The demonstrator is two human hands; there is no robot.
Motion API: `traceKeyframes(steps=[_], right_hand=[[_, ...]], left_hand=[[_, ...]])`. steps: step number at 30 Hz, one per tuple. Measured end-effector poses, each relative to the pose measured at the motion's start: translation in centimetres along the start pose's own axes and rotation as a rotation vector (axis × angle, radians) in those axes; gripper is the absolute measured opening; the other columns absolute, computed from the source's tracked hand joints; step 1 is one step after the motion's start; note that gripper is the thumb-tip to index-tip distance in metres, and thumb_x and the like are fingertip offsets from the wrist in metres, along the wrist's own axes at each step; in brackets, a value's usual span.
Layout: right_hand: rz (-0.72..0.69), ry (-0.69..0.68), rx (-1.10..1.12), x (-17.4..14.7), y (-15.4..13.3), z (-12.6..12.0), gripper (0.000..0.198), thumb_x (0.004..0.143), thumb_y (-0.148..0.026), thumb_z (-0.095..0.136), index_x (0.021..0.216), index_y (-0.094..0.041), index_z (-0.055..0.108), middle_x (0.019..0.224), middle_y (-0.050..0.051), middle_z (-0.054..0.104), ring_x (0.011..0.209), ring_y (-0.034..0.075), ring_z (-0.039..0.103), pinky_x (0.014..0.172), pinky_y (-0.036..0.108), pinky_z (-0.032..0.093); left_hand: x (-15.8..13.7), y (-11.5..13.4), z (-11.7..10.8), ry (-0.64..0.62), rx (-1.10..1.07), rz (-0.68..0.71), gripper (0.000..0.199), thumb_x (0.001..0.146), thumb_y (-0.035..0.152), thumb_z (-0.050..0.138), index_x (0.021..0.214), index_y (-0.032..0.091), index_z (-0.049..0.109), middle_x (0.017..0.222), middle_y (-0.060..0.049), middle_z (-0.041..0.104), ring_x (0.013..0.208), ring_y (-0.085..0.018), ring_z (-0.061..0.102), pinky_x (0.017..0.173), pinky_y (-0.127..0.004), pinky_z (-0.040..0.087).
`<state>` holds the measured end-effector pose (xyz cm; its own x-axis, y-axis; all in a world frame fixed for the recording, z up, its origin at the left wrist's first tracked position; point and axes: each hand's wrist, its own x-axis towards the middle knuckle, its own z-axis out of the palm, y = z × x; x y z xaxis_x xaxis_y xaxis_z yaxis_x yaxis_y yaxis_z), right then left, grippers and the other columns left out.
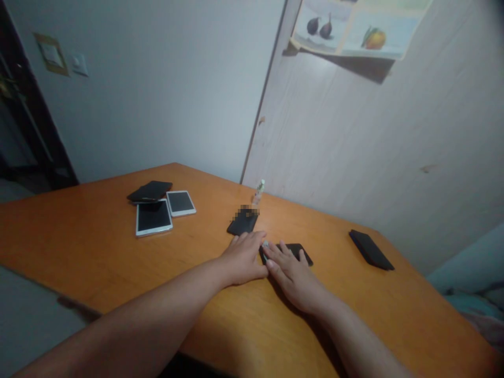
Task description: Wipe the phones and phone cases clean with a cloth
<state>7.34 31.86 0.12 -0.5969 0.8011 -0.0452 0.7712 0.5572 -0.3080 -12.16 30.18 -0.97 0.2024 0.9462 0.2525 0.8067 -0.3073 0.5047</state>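
A flat black device (305,253), like a phone or small tablet, lies on the table under my hands. My left hand (244,259) is at its left end, thumb on the near side and fingers on the far side, steadying it. Over its top, my right hand (290,273) lies flat with the fingers spread. A small pale thing (265,244) shows by the right fingertips; I cannot make out what it is. Just beyond my left hand lies another black flat case or tablet (241,223), its far end blurred. Behind that stands a small clear bottle (259,192).
On the orange wooden table (205,325), a larger white tablet (154,218), a smaller white tablet (180,202) and a black case (151,190) sit together at left. Another black case (370,250) lies at right. A wall (177,94) borders the far edge.
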Motion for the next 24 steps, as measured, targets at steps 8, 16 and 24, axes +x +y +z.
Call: traceKeyframes(steps=[8, 16, 24], right_hand=[[0.336, 0.103, -0.127, 0.5, 3.2, -0.7, 0.059, 0.104, -0.052, 0.023, 0.155, -0.025, 0.033, 0.161, 0.006, 0.030, 0.151, 0.034, 0.017, 0.112, 0.075, 0.009], [0.008, -0.006, -0.016, -0.5, 0.2, -0.6, 0.057, 0.103, -0.054, 0.022, 0.153, -0.030, 0.037, 0.161, 0.003, 0.030, 0.152, 0.029, 0.017, 0.117, 0.068, 0.005], [0.177, 0.058, -0.091, -0.5, 1.9, -1.0, 0.056, 0.104, -0.050, 0.025, 0.151, -0.026, 0.042, 0.160, 0.005, 0.032, 0.151, 0.032, 0.019, 0.115, 0.071, 0.011]], left_hand=[[0.1, -0.2, 0.1, -0.010, 0.010, 0.013, 0.084, 0.069, 0.050, 0.073, 0.141, 0.018, 0.043, 0.134, -0.012, 0.060, 0.125, -0.036, 0.052, 0.103, -0.048, 0.043], [0.1, -0.4, 0.2, 0.006, 0.025, 0.031, 0.069, 0.073, 0.051, 0.069, 0.132, 0.021, 0.051, 0.133, -0.011, 0.060, 0.121, -0.033, 0.054, 0.101, -0.045, 0.044], [0.1, -0.3, 0.1, 0.002, 0.044, 0.029, 0.069, 0.070, 0.051, 0.073, 0.130, 0.022, 0.053, 0.128, -0.009, 0.061, 0.117, -0.033, 0.055, 0.098, -0.044, 0.046]])
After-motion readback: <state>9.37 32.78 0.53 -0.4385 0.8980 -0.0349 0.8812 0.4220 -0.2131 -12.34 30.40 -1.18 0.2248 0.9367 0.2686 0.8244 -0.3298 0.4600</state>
